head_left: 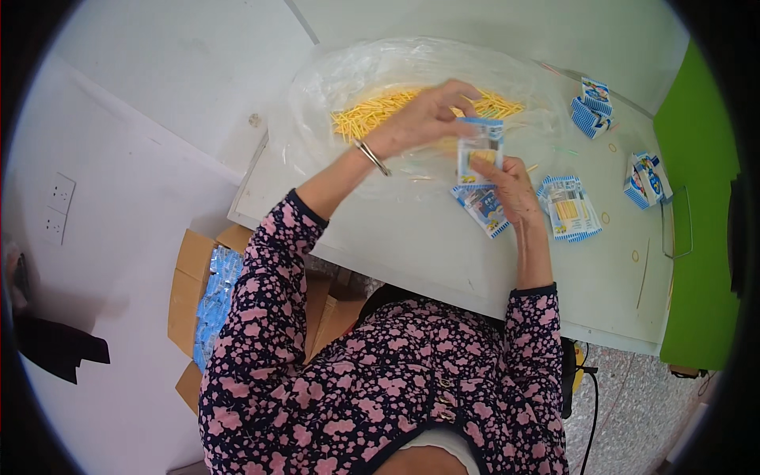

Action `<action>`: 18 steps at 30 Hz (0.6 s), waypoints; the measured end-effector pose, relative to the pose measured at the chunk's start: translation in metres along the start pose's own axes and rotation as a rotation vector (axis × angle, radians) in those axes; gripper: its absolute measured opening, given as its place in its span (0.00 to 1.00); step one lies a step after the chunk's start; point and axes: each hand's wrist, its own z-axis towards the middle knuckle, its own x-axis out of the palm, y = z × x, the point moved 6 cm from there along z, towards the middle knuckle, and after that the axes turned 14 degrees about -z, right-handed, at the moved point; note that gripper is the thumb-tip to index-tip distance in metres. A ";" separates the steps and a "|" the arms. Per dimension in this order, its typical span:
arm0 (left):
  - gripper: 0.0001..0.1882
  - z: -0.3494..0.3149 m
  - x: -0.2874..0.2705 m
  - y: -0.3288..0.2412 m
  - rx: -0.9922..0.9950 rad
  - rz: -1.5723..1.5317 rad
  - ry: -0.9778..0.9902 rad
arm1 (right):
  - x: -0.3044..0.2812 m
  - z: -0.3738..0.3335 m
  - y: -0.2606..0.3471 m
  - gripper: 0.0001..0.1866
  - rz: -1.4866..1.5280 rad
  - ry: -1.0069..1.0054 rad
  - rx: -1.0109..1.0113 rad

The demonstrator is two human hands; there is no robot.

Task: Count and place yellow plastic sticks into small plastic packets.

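Note:
My right hand (516, 190) is closed on the lower part of a small blue-and-white packet (480, 139), with the thumb across its front. Yellow shows through the packet's window. Beside the packet's upper left edge is my left hand (423, 119), its fingers curved and apart; whether its thumb touches the packet I cannot tell. Behind it, yellow sticks (372, 115) lie heaped on a large clear plastic bag (309, 103). Below the held packet another blue packet (484, 207) rests on the table, and to its right is a fanned pile of packets (568, 207).
Stacked blue-and-white packets (592, 117) sit at the far right, with another bundle (647, 180) nearer the green panel (701, 214). Rubber bands (606, 218) and a thin stick (643, 273) lie on the white table (380, 229). An open cardboard box (187, 293) of blue packets stands lower left.

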 end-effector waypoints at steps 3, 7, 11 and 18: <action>0.12 -0.007 -0.048 0.018 -0.078 0.034 -0.072 | -0.013 -0.002 0.008 0.11 0.028 -0.056 -0.039; 0.06 -0.023 -0.081 0.049 -0.033 0.554 -0.079 | -0.018 -0.002 0.008 0.12 0.070 -0.082 -0.029; 0.06 -0.037 -0.080 0.074 0.124 0.891 0.033 | -0.011 -0.004 0.012 0.12 0.082 -0.045 -0.070; 0.03 -0.044 -0.067 0.091 0.164 1.355 0.252 | 0.003 -0.002 0.006 0.12 0.052 -0.026 -0.033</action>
